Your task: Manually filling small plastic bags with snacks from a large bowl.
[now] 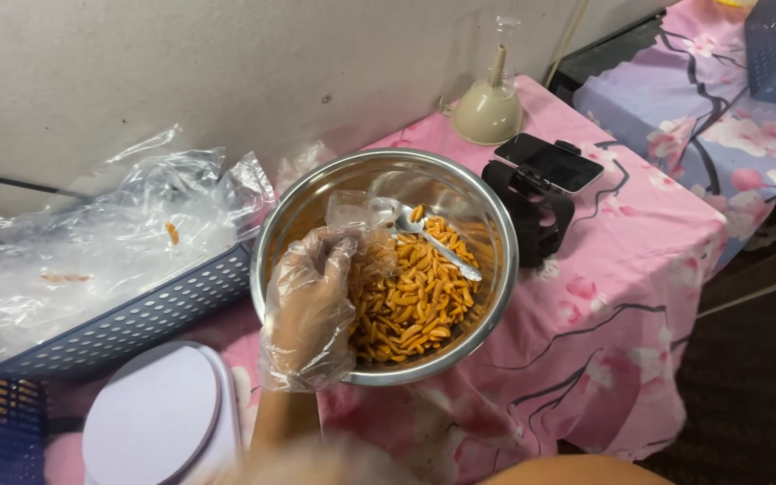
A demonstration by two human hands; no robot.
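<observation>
1 gloved left hand (309,310) palm-down over steel bowl (386,266), fingers curled grasping small clear bag (363,224), spoon (435,241) on orange snacks (410,301)

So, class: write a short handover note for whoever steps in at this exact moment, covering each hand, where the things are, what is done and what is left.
Left hand: in a clear plastic glove, reaching into the steel bowl, fingers on the orange snack pieces. Whether it grips any cannot be told.
Right hand: not in view.
A spoon lies on the snacks in the bowl. A white scale sits at the near left with nothing on it. A blue basket holds clear plastic bags.
Done: snacks are in the bowl.
Left: no filled bag is visible; most snacks remain in the bowl.
</observation>
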